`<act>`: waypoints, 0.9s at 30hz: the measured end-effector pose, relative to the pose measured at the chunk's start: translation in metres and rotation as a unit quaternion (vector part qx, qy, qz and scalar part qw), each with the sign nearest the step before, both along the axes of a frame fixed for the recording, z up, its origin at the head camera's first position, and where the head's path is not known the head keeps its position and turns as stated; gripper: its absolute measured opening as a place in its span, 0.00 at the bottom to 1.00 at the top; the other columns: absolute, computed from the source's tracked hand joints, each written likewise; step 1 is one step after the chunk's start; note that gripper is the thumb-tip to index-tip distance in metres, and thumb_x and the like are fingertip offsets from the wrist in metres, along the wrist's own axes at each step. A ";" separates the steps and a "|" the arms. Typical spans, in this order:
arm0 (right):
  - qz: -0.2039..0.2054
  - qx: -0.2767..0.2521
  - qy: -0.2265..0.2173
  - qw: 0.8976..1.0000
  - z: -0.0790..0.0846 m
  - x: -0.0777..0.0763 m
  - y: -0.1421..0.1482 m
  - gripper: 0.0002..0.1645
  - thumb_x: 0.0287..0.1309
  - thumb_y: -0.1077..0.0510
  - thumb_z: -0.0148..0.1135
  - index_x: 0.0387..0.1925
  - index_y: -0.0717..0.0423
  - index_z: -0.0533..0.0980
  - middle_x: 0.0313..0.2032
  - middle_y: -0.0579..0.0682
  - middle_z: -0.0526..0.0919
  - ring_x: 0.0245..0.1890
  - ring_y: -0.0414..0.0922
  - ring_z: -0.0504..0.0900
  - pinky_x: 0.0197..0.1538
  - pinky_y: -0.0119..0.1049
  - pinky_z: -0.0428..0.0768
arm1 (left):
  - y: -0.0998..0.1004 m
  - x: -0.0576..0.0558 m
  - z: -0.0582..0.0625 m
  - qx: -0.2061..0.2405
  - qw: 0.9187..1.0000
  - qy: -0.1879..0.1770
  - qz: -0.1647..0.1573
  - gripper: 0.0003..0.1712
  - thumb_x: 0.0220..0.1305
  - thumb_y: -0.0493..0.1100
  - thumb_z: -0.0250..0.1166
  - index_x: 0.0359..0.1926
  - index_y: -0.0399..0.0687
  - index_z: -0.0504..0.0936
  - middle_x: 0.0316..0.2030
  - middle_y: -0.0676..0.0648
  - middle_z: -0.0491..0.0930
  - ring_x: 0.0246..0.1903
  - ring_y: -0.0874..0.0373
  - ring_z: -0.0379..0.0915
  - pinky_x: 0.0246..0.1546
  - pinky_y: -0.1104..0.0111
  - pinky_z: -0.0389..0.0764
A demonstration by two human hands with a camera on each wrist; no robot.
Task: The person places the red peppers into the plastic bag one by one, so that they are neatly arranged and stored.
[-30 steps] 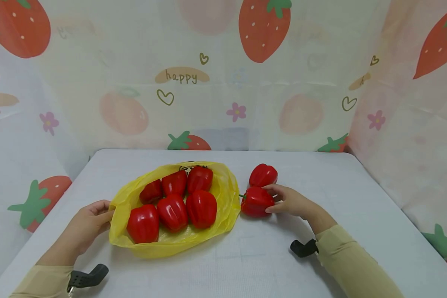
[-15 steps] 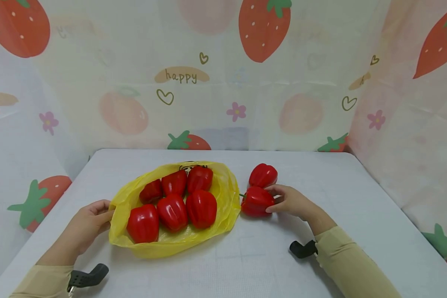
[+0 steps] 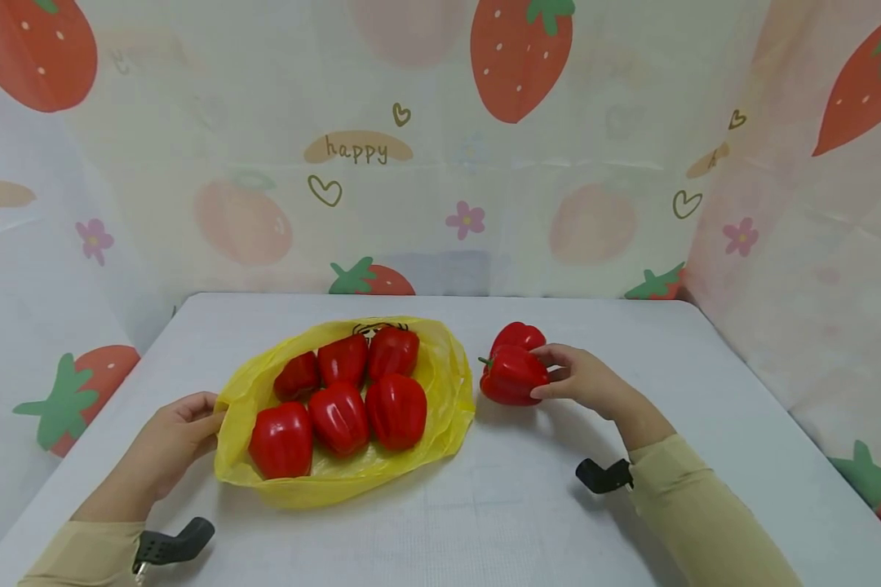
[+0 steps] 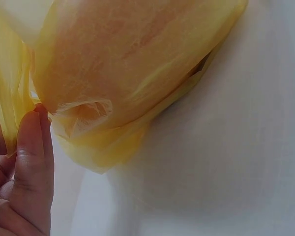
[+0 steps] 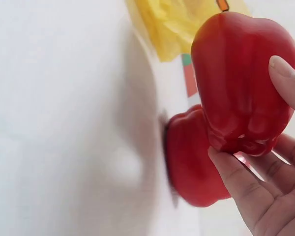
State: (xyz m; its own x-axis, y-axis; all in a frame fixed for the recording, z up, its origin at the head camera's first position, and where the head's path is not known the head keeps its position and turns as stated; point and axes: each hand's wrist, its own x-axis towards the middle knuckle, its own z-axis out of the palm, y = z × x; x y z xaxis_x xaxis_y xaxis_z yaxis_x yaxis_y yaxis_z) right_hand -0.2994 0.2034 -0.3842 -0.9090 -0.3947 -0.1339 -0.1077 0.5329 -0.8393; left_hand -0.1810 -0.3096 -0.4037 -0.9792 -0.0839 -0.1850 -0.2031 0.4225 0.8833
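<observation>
My right hand (image 3: 587,381) grips a red bell pepper (image 3: 512,377) by its blunt end, green stem pointing left. In the right wrist view this bell pepper (image 5: 243,78) is lifted off the table, thumb on one side and fingers on the other. Behind it a second red bell pepper (image 3: 521,333) lies on the table, partly hidden. An open yellow plastic bag (image 3: 440,424) lies to the left with several red bell peppers (image 3: 341,417) inside. My left hand (image 3: 178,444) pinches the bag's left rim; the left wrist view shows thumb and fingers on the thin yellow film (image 4: 10,98).
Everything lies on a white table (image 3: 440,538) whose far edge meets a strawberry-patterned cloth backdrop (image 3: 411,98). Similar cloth hangs at the left and right sides. A black wrist mount (image 3: 172,545) sticks out from the left sleeve, another black mount (image 3: 604,476) from the right.
My right hand has raised the bell pepper off the table, a little up and to the right, so it now covers more of the one behind. The left hand and bag hold still.
</observation>
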 end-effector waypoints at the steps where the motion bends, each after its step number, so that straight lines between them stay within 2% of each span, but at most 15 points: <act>1: 0.001 -0.002 0.002 1.000 0.003 0.000 -0.001 0.42 0.43 0.51 0.72 0.60 0.55 0.64 0.55 0.56 0.71 0.53 0.54 0.72 0.46 0.42 0.79 | 0.000 0.000 0.000 0.000 1.000 0.000 0.000 0.29 0.63 0.58 0.55 0.53 0.40 0.69 0.50 0.43 0.72 0.45 0.54 0.71 0.45 0.70 0.77; 10: 0.019 -0.003 0.031 0.999 0.032 -0.005 -0.021 0.40 0.44 0.52 0.72 0.59 0.52 0.66 0.53 0.54 0.73 0.52 0.52 0.73 0.46 0.42 0.80 | 0.001 0.000 0.001 -0.004 1.000 -0.002 0.001 0.28 0.63 0.57 0.54 0.53 0.40 0.69 0.51 0.42 0.71 0.45 0.53 0.71 0.45 0.70 0.77; 15: 0.027 0.004 0.036 0.999 0.048 -0.006 -0.043 0.39 0.41 0.52 0.73 0.58 0.48 0.67 0.51 0.51 0.74 0.52 0.51 0.71 0.45 0.43 0.79 | 0.000 -0.001 -0.001 -0.006 1.000 0.001 0.002 0.28 0.63 0.58 0.54 0.53 0.40 0.69 0.51 0.43 0.71 0.45 0.53 0.71 0.45 0.70 0.77; 19: 0.038 -0.004 0.027 0.999 0.055 -0.006 -0.064 0.39 0.40 0.52 0.74 0.57 0.45 0.68 0.51 0.49 0.75 0.51 0.50 0.72 0.45 0.44 0.80 | -0.001 -0.001 -0.002 -0.008 1.000 0.004 0.000 0.29 0.63 0.58 0.54 0.54 0.40 0.69 0.51 0.43 0.72 0.45 0.53 0.71 0.45 0.69 0.77; 27: 0.100 -0.025 0.040 0.994 0.061 -0.006 -0.104 0.35 0.42 0.54 0.73 0.54 0.45 0.70 0.49 0.45 0.75 0.48 0.46 0.75 0.45 0.40 0.79 | -0.002 -0.002 -0.002 0.002 1.000 0.002 -0.002 0.28 0.63 0.57 0.54 0.53 0.40 0.69 0.50 0.43 0.72 0.44 0.54 0.71 0.45 0.70 0.77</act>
State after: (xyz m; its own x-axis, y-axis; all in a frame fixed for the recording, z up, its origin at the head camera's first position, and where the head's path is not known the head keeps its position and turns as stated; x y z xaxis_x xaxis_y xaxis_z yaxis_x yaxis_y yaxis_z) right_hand -0.3059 0.0993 -0.3236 -0.8189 -0.5726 -0.0396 -0.2755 0.4526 -0.8481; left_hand -0.1828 -0.3116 -0.4059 -0.9804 -0.0790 -0.1803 -0.1968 0.4207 0.8856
